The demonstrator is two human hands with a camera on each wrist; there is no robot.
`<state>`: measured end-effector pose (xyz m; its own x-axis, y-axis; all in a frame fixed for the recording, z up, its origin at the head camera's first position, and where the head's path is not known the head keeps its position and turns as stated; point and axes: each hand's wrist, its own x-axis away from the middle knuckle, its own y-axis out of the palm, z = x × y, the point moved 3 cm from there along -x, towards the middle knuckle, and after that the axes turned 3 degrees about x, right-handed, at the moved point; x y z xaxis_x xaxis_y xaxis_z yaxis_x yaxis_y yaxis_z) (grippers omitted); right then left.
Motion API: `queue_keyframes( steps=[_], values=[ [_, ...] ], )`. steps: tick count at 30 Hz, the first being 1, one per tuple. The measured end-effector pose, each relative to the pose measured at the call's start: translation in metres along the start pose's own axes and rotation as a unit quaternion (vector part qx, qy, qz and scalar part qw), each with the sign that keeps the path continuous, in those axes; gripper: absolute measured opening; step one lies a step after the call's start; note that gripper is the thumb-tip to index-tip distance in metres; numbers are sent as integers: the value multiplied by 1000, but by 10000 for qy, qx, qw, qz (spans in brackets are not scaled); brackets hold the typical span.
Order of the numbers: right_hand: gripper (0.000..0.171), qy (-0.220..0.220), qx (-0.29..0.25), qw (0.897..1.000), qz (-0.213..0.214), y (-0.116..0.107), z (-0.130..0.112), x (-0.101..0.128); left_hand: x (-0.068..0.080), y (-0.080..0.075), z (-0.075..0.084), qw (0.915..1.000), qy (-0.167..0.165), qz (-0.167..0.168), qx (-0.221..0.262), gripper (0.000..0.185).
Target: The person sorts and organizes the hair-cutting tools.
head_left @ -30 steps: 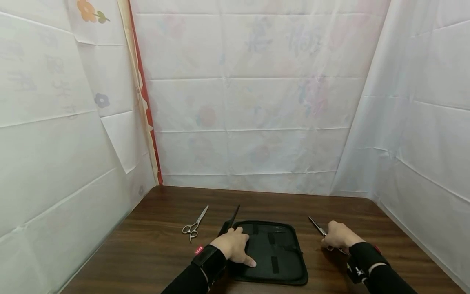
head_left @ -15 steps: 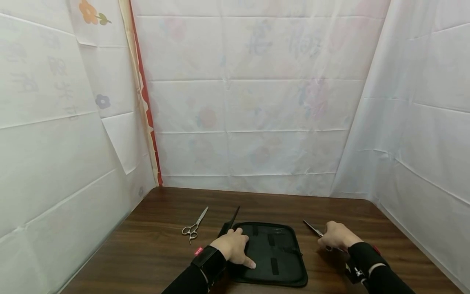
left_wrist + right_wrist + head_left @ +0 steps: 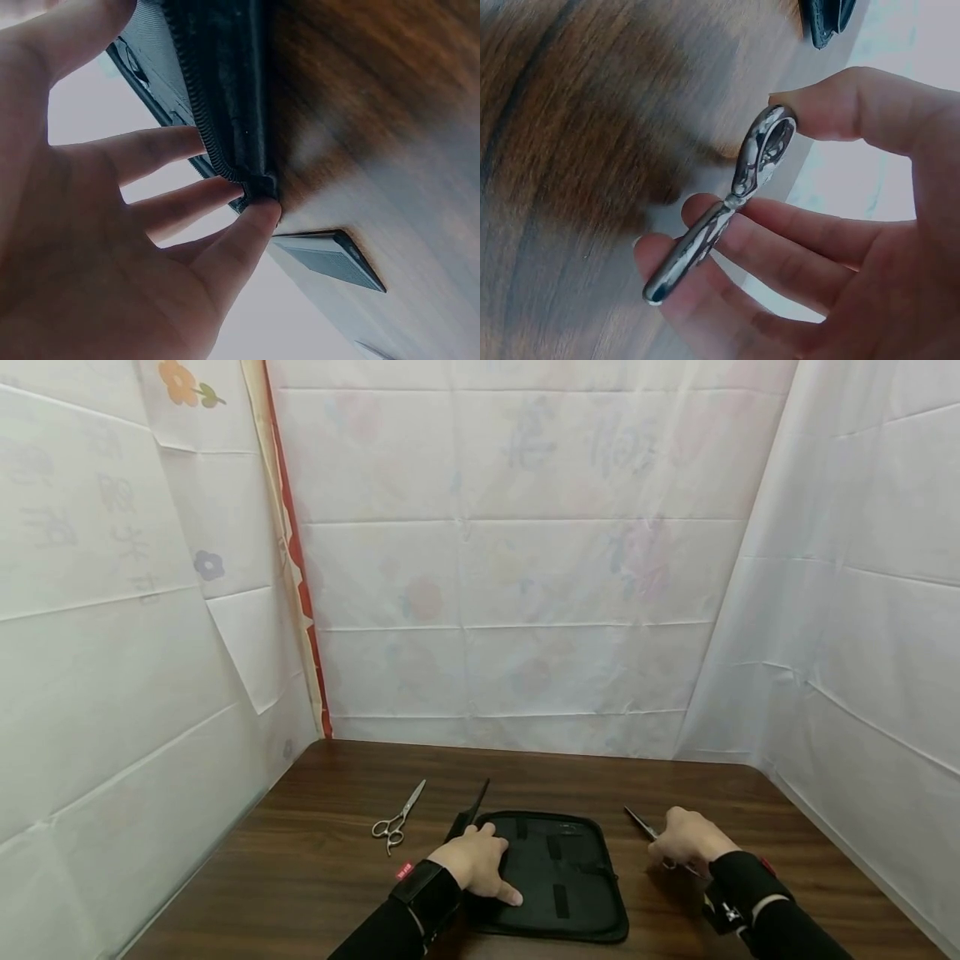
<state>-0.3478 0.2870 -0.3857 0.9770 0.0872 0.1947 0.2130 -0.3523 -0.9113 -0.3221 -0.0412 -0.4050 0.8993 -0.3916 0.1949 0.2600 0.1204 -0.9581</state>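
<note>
My left hand (image 3: pixel 474 862) lies with spread fingers on the left edge of an unfolded black zip case (image 3: pixel 581 910). Seen from the left wrist, the little finger reaches the corner of the case, beside its zip teeth (image 3: pixel 196 97). To the right of the case, my right hand (image 3: pixel 692 838) holds silver scissors (image 3: pixel 640 823) with the blades pointing away and to the left. From the right wrist, the thumb presses one finger ring (image 3: pixel 765 146) while the fingers lie under the handle; the blades are hidden there.
A second pair of silver scissors (image 3: pixel 399 823) lies on the brown wooden table (image 3: pixel 300 868) to the left. Between it and the case is a black comb (image 3: pixel 478 802) with a thin tail, close to the left fingers. White sheets (image 3: pixel 525 568) hang around the table's back and sides.
The right hand and its scissors shifted slightly left, then the blade tip moved a little back to the right. The left hand and the case have stayed in place.
</note>
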Motion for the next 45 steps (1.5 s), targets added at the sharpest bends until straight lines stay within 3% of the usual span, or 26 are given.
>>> queue_keyframes(
  steps=[5,17,31,45],
  values=[
    [17,-47,4,10000,25,1,0,1,1,-1,0,10000,38,31,-39,71],
    [17,-27,239,9997,-31,-4,-5,2,0,-2,0,9998,66,152,-129,73],
    [11,-182,159,9992,312,0,-1,1,1,-1,0,9998,59,144,-78,73],
    [25,-498,215,9977,395,-6,-3,0,2,0,0,9998,54,153,-83,73]
  ],
)
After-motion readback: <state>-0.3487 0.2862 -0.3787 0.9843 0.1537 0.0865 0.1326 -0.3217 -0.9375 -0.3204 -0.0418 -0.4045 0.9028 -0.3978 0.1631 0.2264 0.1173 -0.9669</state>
